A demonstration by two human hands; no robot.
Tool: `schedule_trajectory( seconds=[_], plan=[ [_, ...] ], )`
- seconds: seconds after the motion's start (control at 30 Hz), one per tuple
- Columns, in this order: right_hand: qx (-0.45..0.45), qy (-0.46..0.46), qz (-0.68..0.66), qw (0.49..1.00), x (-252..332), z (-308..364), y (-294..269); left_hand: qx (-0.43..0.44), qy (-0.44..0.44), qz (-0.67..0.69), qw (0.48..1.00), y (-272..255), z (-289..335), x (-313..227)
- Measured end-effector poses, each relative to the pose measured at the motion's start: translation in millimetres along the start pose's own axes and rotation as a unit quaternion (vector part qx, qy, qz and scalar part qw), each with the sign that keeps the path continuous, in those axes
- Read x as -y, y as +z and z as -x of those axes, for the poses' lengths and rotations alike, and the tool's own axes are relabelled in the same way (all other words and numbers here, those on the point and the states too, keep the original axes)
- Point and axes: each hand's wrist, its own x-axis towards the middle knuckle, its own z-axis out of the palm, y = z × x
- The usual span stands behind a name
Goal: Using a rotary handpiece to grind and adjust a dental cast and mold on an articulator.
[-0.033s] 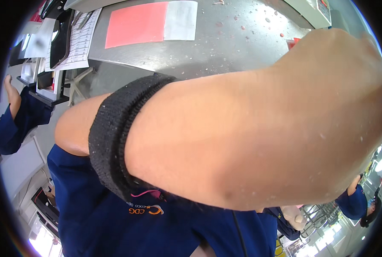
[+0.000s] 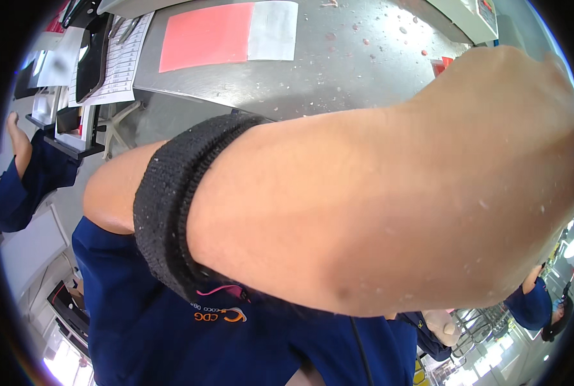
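Note:
My left arm reaches across the view from the left, very close up, with a wide black band (image 2: 171,206) around the forearm. At the upper right is my left hand (image 2: 505,90), bent over; its fingers are hidden at the dark right rim, so what they hold or touch does not show. Just left of that hand, a small red piece (image 2: 439,67) lies on the grey metal table (image 2: 345,87). A sheet, half pink and half white (image 2: 213,37), rests flat farther left on the table. My right hand is out of sight.
Printed paper (image 2: 125,64), a dark flat case (image 2: 94,61) and a metal tool (image 2: 130,29) sit at the table's left end. Red droplets and white crumbs dot the tabletop. A pale machine (image 2: 464,19) stands at the far right. Other people (image 2: 29,174) are at both sides.

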Motion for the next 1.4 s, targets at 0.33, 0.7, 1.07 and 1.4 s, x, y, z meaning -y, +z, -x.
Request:
schedule_trajectory(
  seconds=[0.33, 0.7, 1.07, 1.4],
  plan=[
    [0.049, 0.031, -0.148, 0.987, -5, -6, 8, 0.021, 0.019, -0.024, 0.999, -6, 7, -1],
    [0.086, 0.050, -0.310, 0.945, -10, -17, 20, 0.060, 0.050, -0.044, 0.996, -5, 3, -1],
    [0.133, 0.063, -0.465, 0.873, -18, -40, 29, 0.096, 0.081, -0.072, 0.989, -4, -1, -1],
    [0.207, 0.146, -0.616, 0.746, -25, -64, 44, 0.070, 0.062, -0.060, 0.994, 3, 27, 9]
  ],
)
